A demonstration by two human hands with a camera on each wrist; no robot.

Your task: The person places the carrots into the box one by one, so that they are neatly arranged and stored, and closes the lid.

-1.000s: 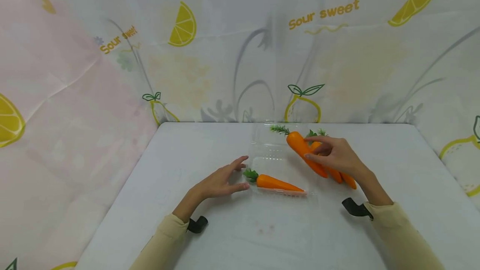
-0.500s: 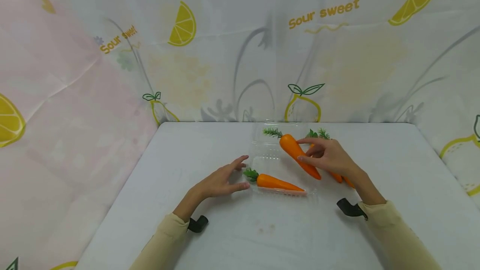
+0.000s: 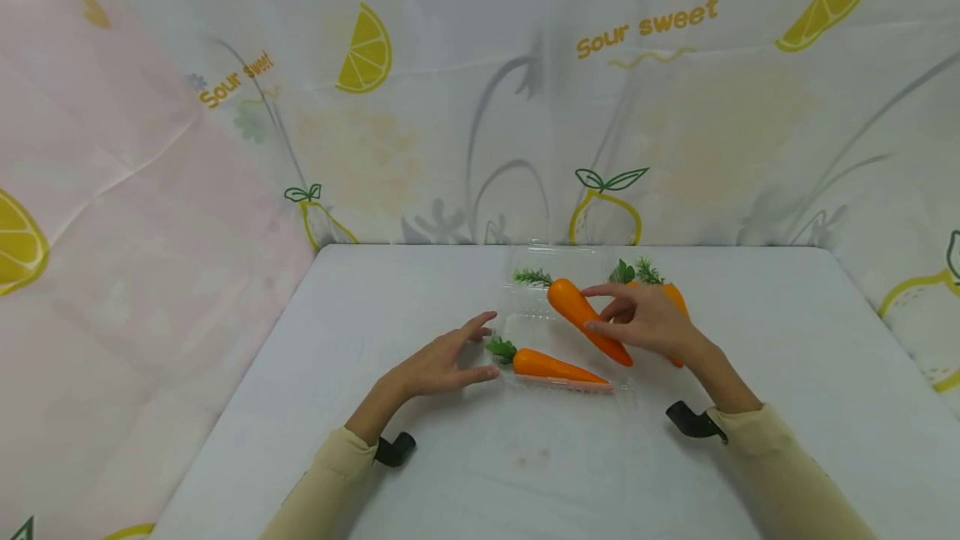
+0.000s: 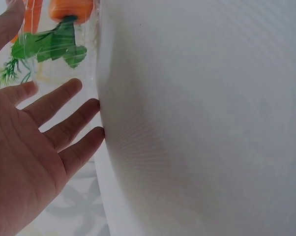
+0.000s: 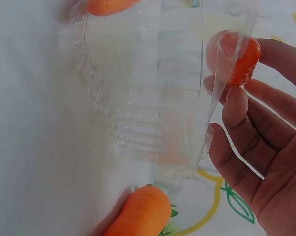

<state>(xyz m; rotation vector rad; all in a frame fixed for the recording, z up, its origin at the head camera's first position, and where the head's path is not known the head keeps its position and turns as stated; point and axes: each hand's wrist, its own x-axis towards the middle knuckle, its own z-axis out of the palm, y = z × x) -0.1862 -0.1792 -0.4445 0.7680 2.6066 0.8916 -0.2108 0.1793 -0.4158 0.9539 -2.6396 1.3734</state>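
An open clear plastic box (image 3: 534, 327) lies on the table, with one orange carrot (image 3: 558, 367) inside along its near wall. Over the box my right hand (image 3: 647, 319) pinches a second carrot (image 3: 576, 308) between thumb and fingers, its leafy top pointing left and away. In the right wrist view, this held carrot (image 5: 245, 58) shows partly through the clear plastic wall (image 5: 138, 93). My left hand (image 3: 442, 363) stays at the box's left side, fingers spread. Seen from the left wrist, its fingertips are right at the box's end, beside the green leaves (image 4: 57, 46).
More carrots (image 3: 676, 298) lie to the right of the box, partly hidden behind my right hand. The clear lid (image 3: 558, 260) extends toward the back edge of the white table (image 3: 405, 298). A lemon-printed cloth (image 3: 450, 107) hangs behind.
My right hand has brought the pinched carrot left and slightly nearer, from above the loose carrots to over the box. More of those carrots now shows. The left hand has kept still.
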